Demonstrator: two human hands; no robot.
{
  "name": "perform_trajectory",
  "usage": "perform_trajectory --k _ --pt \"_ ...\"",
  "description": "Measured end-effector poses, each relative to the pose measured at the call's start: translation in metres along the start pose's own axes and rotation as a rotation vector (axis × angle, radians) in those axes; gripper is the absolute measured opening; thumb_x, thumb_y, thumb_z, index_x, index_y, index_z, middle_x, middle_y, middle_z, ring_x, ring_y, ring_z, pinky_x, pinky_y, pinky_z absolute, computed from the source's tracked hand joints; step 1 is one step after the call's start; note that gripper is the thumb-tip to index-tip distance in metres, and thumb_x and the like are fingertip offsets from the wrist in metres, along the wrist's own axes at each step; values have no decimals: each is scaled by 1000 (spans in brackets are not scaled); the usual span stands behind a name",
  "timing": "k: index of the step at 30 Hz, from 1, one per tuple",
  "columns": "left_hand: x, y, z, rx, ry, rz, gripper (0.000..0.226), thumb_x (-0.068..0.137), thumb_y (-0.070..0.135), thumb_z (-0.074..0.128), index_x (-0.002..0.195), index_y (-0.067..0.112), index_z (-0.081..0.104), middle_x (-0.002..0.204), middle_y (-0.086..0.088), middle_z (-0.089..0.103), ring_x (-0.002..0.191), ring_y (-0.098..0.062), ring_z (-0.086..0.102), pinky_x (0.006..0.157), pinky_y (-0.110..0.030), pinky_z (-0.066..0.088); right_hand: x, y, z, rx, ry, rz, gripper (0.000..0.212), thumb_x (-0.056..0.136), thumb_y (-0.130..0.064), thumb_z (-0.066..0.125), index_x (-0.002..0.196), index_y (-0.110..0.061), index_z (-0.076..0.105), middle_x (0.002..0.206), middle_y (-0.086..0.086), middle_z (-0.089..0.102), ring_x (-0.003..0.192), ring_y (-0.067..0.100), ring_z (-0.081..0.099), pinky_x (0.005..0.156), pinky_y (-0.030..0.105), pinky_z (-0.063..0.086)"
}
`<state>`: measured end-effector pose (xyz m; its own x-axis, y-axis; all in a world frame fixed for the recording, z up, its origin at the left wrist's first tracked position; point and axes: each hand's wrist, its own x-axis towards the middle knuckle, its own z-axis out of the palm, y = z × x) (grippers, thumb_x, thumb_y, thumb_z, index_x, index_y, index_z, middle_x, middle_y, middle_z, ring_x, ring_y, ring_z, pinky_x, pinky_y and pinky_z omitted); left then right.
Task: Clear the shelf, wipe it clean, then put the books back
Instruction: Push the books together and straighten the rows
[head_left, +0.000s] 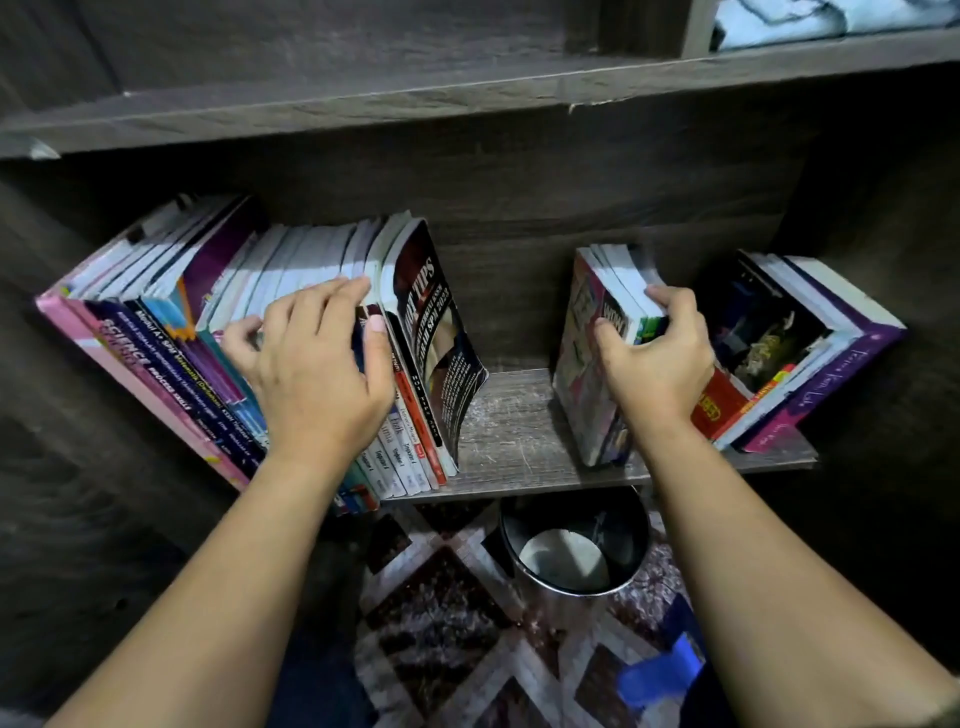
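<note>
A single camera, worn on the person's head, looks forward and down onto the shelf (511, 431). It sits close, above the shelf and just in front of its open edge, roughly centred on the bare gap in the middle (both forearms run up from the bottom corners to meet it). The left hand (311, 374) grips the row of books (171, 322) left of that gap. The right hand (660, 358) grips the small stack of books (597, 332) right of it. The wide lens splays the books outward at either end of the shelf. The board above (363, 104) crosses the top of the view. Below the shelf's front edge lie a bin (631, 540) and a patterned rug (441, 623).
</note>
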<state>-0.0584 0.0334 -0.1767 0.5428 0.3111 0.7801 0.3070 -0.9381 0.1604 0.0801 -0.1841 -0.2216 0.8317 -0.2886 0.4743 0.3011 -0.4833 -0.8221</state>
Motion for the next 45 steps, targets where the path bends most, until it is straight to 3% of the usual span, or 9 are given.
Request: perform_trajectory --k 9,16,19,23,26,31,38,42,45 --pt "4 -9 4 -130 101 49 31 94 27 49 117 24 69 113 8 67 103 -13 53 92 -35 25 -43 -58 55 241 -39 -162 39 68 -27 82 101 -16 64 101 2 63 91 18 59 71 24 38" --pt "3 -11 6 -133 118 67 31 92 25 51 116 24 70 114 9 67 104 -12 55 93 -31 21 -82 -58 90 169 -150 -275 40 74 -39 75 103 -15 61 109 5 57 91 18 60 69 26 39" --pt "3 -12 5 -136 106 71 31 92 25 51 118 24 69 115 9 67 104 -12 54 93 -30 21 -82 -46 85 199 -324 -238 69 74 -51 74 128 -17 48 124 5 52 103 14 54 79 29 42" --pt "4 -14 3 -143 85 79 32 92 25 50 119 25 68 116 9 66 105 -12 54 91 -29 20 -84 1 71 177 -674 -113 107 64 -72 69 146 -47 6 145 1 43 127 20 49 105 49 42" --pt "4 -15 2 -142 76 82 33 93 26 50 120 25 68 117 9 66 105 -12 53 91 -29 20 -84 17 72 48 -811 -142 109 64 -77 67 151 -39 13 150 -4 38 135 15 40 109 51 38" --pt "3 -13 2 -118 66 63 34 93 35 52 121 23 66 117 7 65 107 -13 52 94 -31 21 -85 2 87 -15 -813 -66 104 70 -68 67 151 -27 14 150 -1 37 136 20 39 110 52 37" --pt "-7 0 11 143 -110 44 69 85 62 52 133 13 45 131 -8 47 124 -27 38 111 -53 11 -61 -5 69 -77 -956 -76 100 72 -53 77 150 -26 20 144 1 43 131 20 45 111 43 36" --pt "-6 9 13 181 -130 -17 71 82 58 56 133 10 42 134 -12 43 128 -30 34 112 -59 5 -26 -17 31 -294 -812 -257 66 81 -47 70 138 -20 49 137 8 47 127 27 45 108 39 39" --pt "-6 18 13 194 -131 -69 67 81 49 59 131 9 41 135 -13 42 131 -33 33 112 -62 1 2 -16 -3 -432 -608 -309 60 82 -53 64 133 -22 55 137 10 49 130 30 41 108 40 37"
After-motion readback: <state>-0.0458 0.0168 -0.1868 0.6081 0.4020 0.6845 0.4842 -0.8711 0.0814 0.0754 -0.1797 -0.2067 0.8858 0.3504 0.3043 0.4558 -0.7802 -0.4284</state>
